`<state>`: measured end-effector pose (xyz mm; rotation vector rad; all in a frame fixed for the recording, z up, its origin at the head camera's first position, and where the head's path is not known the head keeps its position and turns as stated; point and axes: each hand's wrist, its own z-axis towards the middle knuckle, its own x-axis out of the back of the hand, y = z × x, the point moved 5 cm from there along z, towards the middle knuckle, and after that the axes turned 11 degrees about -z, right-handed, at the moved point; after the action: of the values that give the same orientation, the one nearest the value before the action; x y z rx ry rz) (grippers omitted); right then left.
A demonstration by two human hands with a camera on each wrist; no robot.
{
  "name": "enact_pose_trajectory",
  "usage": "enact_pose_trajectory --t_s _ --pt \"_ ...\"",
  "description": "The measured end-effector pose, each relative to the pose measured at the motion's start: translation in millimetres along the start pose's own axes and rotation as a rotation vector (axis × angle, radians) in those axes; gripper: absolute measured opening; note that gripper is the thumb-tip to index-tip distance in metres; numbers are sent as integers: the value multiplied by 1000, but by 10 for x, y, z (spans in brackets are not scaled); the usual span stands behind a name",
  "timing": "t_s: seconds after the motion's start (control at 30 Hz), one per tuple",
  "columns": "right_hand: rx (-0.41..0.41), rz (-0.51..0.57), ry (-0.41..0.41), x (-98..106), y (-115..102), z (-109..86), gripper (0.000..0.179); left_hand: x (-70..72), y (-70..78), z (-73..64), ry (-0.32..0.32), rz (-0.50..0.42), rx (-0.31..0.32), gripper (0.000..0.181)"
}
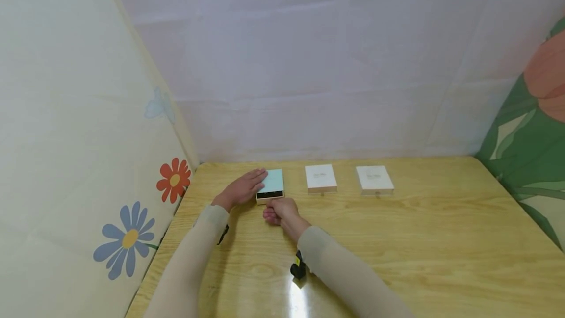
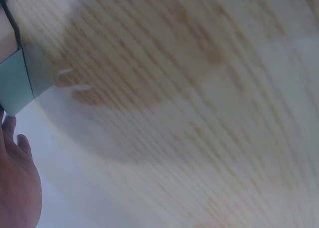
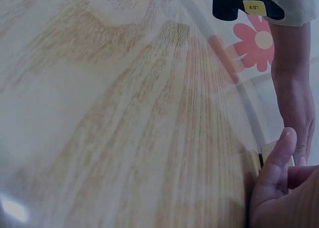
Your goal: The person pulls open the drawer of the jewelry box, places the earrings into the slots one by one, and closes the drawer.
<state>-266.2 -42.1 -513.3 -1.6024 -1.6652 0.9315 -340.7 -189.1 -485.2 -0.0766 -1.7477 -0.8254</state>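
A pale blue-topped drawer box [image 1: 272, 179] lies near the far left of the table. Its inner drawer [image 1: 263, 200] sticks out slightly at the front, showing a black strip between lid and cream front. My left hand [image 1: 243, 189] lies on the box's left side, its fingers reaching over the top. At the front, my right hand [image 1: 284, 209] has curled fingers and grips the drawer's front edge; the exact contact is hidden. In the left wrist view the box [image 2: 15, 83] shows only partly beside the fingers. The right wrist view shows the right thumb [image 3: 279, 155] raised beside the box.
Two white boxes, a nearer one [image 1: 321, 176] and another [image 1: 374, 178] farther right, stand in a row along the back of the wooden table [image 1: 419, 244]. A pale cloth wall [image 1: 326, 87] rises behind, with a flower-printed sheet [image 1: 66, 136] on the left.
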Motion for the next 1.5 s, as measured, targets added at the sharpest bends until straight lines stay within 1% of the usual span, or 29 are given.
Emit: enact_pose_trajectory --t_s 0.2,0.3,0.43,0.57,0.8,1.07,1.3,1.5 --pt "1 10 -1 1 -4 34 16 -6 -1 7 0 40 -20 56" --pt "4 12 1 2 -6 46 15 -11 -1 10 2 46 -24 56" --pt "1 10 4 6 -16 53 13 -17 -1 13 1 38 -23 56" --pt "-1 13 0 6 -27 62 13 -24 -5 9 -1 50 -19 56" --pt "0 26 -6 -6 -26 86 16 -15 25 -7 19 35 -39 55" --pt "-5 42 9 -2 -35 115 16 -12 33 -13 12 40 -29 56" --pt "0 46 10 -9 -57 114 21 6 49 -23 10 28 -21 55" --pt "-6 31 8 2 -76 114 15 -11 27 -3 8 35 -15 56"
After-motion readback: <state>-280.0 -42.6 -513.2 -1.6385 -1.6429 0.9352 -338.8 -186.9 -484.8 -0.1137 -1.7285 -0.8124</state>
